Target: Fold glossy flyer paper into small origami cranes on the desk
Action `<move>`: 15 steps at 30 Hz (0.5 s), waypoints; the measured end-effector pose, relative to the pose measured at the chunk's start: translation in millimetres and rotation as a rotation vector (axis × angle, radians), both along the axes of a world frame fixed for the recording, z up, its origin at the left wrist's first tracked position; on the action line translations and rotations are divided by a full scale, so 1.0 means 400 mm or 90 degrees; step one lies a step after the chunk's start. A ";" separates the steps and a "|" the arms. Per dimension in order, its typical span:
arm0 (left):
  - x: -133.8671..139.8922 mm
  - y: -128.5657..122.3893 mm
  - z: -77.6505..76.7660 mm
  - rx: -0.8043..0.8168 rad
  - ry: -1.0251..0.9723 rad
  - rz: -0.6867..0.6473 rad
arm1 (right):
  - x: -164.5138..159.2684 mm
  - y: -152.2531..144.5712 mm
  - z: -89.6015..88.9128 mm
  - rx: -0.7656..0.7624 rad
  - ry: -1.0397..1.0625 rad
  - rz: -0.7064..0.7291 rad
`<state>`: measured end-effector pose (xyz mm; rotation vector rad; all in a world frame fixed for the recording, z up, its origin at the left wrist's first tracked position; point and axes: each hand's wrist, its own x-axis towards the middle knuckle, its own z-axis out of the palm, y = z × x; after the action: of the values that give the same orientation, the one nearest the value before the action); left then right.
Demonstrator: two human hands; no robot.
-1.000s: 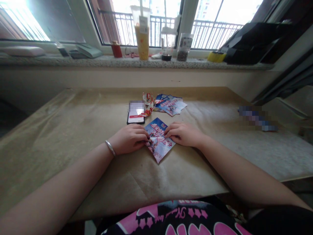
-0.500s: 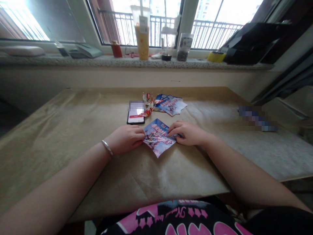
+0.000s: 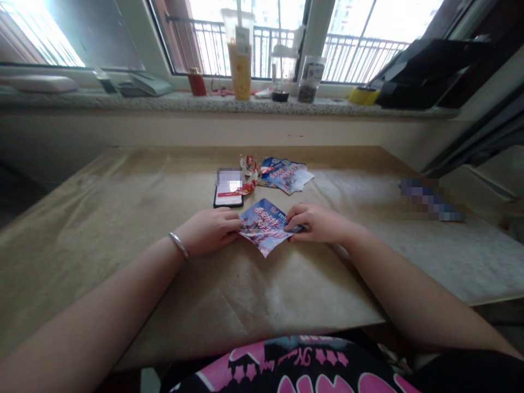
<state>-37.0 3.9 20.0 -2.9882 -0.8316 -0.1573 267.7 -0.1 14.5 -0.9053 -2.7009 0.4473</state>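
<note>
A square of printed blue and pink paper (image 3: 264, 226) is turned like a diamond in front of me, its near corner pointing at my body. My left hand (image 3: 210, 230), below a silver bangle (image 3: 179, 245), pinches the left corner. My right hand (image 3: 313, 222) grips the right corner, where a darker bit of the sheet shows by the fingers. Just beyond lies a phone (image 3: 228, 196) with its screen lit. Beside it sits a crumpled or folded red and white paper piece (image 3: 249, 174), next to a fanned stack of similar printed sheets (image 3: 286, 176).
A brown cover lies over the table (image 3: 164, 180). On the right is a blurred-out bluish item (image 3: 432, 199). Along the windowsill (image 3: 184, 102) stand a tall cup of yellow drink (image 3: 240, 65), a red bottle (image 3: 197, 83), clear containers and a black bag (image 3: 426, 73).
The paper's near corner has lifted or drawn back slightly away from my body. My right fingers have slid a little outward toward the right corner; the left hand stays nearly still.
</note>
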 end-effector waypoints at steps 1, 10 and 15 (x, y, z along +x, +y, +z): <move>0.001 0.000 0.001 -0.007 -0.001 0.011 | -0.001 0.000 -0.001 0.001 -0.005 -0.009; 0.005 0.001 0.001 -0.035 0.003 0.141 | -0.022 -0.005 -0.011 0.023 -0.100 -0.136; 0.015 0.001 -0.019 -0.023 -0.032 0.215 | -0.052 -0.010 -0.012 0.034 -0.144 -0.249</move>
<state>-31.1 4.3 12.5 -2.8306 -1.3382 -0.2074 246.9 -4.2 9.7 -1.5045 -2.6138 0.1980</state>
